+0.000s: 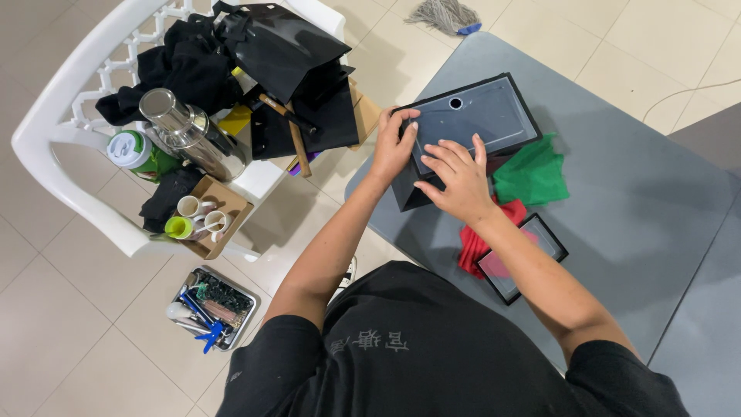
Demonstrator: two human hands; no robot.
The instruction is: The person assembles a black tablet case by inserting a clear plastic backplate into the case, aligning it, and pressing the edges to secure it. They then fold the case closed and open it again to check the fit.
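Grey bench under both hands, running off to their right. White plastic chair well to the left of the left hand, piled with black cloth, black paper bags, a steel flask lying tilted, a green-and-white cup, a wooden-handled hammer and a small cardboard tray of cups. Black box with grey clear-film top and a round hole sits on the bench directly under the hands, its near corner tilted toward the person. Green cloth just right of the right hand, touching the box edge. Red cloth just below the right wrist, partly under the forearm. Small black-framed panel lies beside the red cloth, right of the forearm. Metal tray of small tools on the floor, well below-left of the left hand. Grey mop head on the floor far above the hands. Left hand curled over the box's left edge, thumb on top, fingers wrapped on the side, gripping it. Right hand spread flat, fingers splayed, pressing on the film top near the box's near corner; not closed round anything.
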